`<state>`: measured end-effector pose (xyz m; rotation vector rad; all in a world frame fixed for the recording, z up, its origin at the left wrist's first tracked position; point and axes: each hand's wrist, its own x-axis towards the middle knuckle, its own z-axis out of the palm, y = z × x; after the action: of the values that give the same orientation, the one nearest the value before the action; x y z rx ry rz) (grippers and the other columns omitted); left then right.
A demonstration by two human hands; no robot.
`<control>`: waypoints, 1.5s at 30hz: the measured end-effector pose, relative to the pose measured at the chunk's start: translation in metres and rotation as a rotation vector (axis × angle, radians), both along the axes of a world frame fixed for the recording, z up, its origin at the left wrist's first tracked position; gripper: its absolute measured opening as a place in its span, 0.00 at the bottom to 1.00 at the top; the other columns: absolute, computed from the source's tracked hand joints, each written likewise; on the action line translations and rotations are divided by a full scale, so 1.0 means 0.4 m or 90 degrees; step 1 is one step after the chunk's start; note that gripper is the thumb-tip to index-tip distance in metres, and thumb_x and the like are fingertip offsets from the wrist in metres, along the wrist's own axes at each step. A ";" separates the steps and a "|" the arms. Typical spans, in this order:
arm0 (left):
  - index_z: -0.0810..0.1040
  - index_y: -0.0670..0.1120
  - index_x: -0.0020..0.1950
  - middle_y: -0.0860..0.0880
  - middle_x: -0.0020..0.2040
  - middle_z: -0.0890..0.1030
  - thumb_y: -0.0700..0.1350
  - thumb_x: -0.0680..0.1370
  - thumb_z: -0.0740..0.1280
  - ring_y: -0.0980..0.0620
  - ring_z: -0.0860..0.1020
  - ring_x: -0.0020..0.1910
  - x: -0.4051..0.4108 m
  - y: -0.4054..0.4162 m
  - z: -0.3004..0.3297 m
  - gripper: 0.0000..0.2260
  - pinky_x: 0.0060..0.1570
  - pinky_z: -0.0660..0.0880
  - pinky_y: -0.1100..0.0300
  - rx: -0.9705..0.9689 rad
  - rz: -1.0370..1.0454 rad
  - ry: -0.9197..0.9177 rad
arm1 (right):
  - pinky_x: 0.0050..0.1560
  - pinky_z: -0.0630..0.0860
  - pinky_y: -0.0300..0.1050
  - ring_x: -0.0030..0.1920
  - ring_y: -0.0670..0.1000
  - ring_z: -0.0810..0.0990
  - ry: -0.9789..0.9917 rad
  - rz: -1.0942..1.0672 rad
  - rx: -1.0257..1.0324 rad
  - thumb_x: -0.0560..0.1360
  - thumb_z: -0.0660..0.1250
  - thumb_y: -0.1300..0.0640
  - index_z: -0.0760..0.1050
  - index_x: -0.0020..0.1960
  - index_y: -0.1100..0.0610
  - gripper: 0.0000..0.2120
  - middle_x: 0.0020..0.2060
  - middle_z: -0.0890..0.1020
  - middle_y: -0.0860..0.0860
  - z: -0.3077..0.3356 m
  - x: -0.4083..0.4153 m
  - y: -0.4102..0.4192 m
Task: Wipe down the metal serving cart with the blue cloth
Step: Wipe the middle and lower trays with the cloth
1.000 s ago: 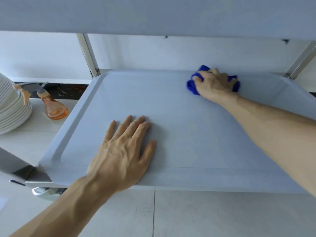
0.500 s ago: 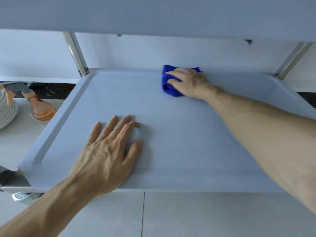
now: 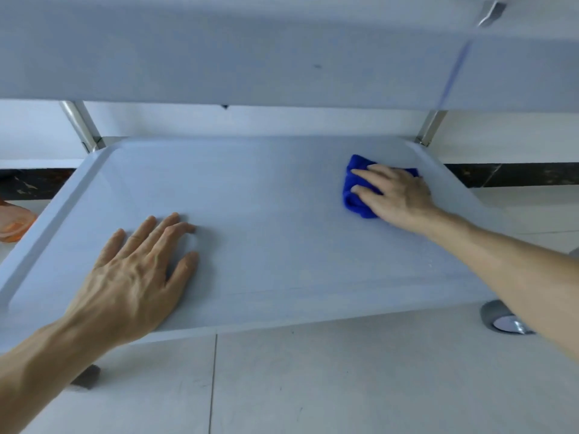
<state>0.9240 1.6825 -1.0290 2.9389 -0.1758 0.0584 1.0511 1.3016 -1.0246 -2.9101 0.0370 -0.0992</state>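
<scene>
The person leans over the lower shelf (image 3: pixel 269 233) of the metal serving cart, with the underside of the upper shelf (image 3: pixel 219 48) filling the top of the view. The right hand (image 3: pixel 398 195) presses down on the blue cloth (image 3: pixel 355 195), which lies bunched on the far right part of the lower shelf, near its raised right rim and back corner. Its grip is loosely curled: the fingers (image 3: pixel 369 175) spread over the top of the cloth and pin it flat against the metal, with folds of blue showing ahead of the fingertips and below the palm. The left hand (image 3: pixel 138 277) rests palm down on the near left part of the same shelf, its grip fully open, fingers splayed and holding nothing, well apart from the cloth. Two upright posts rise at the back corners, one on the left (image 3: pixel 80 123) and one on the right (image 3: pixel 430 126). A grey caster wheel (image 3: pixel 501 317) shows beneath the near right corner, partly hidden by the right forearm. At the left edge an orange object (image 3: pixel 14 223) sits on the tiled floor (image 3: pixel 344 386), too cropped to identify.
</scene>
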 end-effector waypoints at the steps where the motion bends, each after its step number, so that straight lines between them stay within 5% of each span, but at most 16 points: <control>1: 0.61 0.60 0.73 0.58 0.79 0.58 0.65 0.76 0.41 0.54 0.54 0.79 0.000 -0.002 0.003 0.28 0.77 0.50 0.50 0.016 -0.001 -0.003 | 0.76 0.55 0.61 0.77 0.51 0.61 -0.003 0.028 -0.005 0.78 0.54 0.34 0.65 0.73 0.33 0.24 0.76 0.64 0.39 -0.002 -0.035 0.026; 6: 0.69 0.47 0.71 0.47 0.75 0.67 0.53 0.77 0.47 0.45 0.64 0.75 0.028 -0.060 0.030 0.26 0.73 0.57 0.43 0.053 -0.013 -0.049 | 0.76 0.54 0.57 0.76 0.48 0.60 0.013 0.189 0.008 0.74 0.49 0.31 0.65 0.74 0.34 0.29 0.76 0.64 0.38 0.009 -0.220 0.100; 10: 0.63 0.50 0.76 0.49 0.80 0.58 0.52 0.81 0.57 0.50 0.59 0.77 0.060 -0.235 0.017 0.23 0.75 0.54 0.50 -0.037 -0.115 -0.035 | 0.76 0.54 0.55 0.76 0.48 0.59 0.031 0.248 0.005 0.81 0.53 0.41 0.63 0.76 0.36 0.23 0.77 0.62 0.40 0.017 -0.286 0.053; 16: 0.50 0.60 0.79 0.56 0.81 0.49 0.62 0.80 0.43 0.50 0.46 0.80 0.050 -0.348 -0.040 0.26 0.77 0.41 0.47 -0.012 -0.193 0.014 | 0.77 0.57 0.50 0.76 0.48 0.63 0.059 0.092 0.011 0.81 0.59 0.54 0.66 0.75 0.42 0.24 0.77 0.66 0.45 0.041 -0.254 -0.194; 21: 0.51 0.60 0.79 0.57 0.81 0.51 0.62 0.80 0.41 0.50 0.46 0.80 0.050 -0.350 -0.043 0.26 0.77 0.42 0.46 -0.002 -0.187 0.003 | 0.77 0.53 0.58 0.78 0.50 0.57 0.099 -0.087 -0.022 0.80 0.58 0.44 0.58 0.77 0.36 0.27 0.79 0.59 0.41 0.039 -0.220 -0.217; 27: 0.51 0.61 0.79 0.57 0.81 0.51 0.61 0.80 0.42 0.51 0.48 0.80 0.045 -0.349 -0.033 0.26 0.77 0.43 0.48 0.009 -0.183 0.005 | 0.77 0.51 0.53 0.77 0.49 0.57 0.010 0.220 0.008 0.70 0.56 0.25 0.60 0.77 0.37 0.38 0.78 0.62 0.42 0.015 -0.364 -0.043; 31: 0.51 0.61 0.79 0.57 0.81 0.51 0.62 0.80 0.37 0.52 0.48 0.80 0.042 -0.340 -0.027 0.27 0.77 0.44 0.49 0.021 -0.192 0.003 | 0.76 0.53 0.48 0.75 0.48 0.60 -0.021 0.370 -0.063 0.71 0.69 0.35 0.58 0.79 0.42 0.40 0.76 0.64 0.44 0.006 -0.409 -0.067; 39: 0.48 0.61 0.80 0.57 0.81 0.50 0.61 0.79 0.31 0.50 0.48 0.80 0.041 -0.341 -0.030 0.29 0.77 0.46 0.48 0.051 -0.195 -0.001 | 0.76 0.58 0.50 0.76 0.50 0.61 0.019 0.163 -0.109 0.69 0.75 0.38 0.58 0.79 0.42 0.44 0.76 0.64 0.44 0.029 -0.443 -0.352; 45: 0.50 0.60 0.79 0.57 0.81 0.51 0.62 0.76 0.34 0.50 0.48 0.80 0.045 -0.347 -0.030 0.31 0.77 0.46 0.48 0.063 -0.187 0.006 | 0.75 0.56 0.52 0.74 0.54 0.62 -0.019 0.205 -0.142 0.69 0.74 0.38 0.58 0.79 0.46 0.44 0.77 0.64 0.46 0.015 -0.441 -0.214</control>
<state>0.9420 1.5436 -1.0408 2.9746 -0.6227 -0.0073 0.8749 1.2162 -1.0185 -3.0878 -0.4751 -0.0966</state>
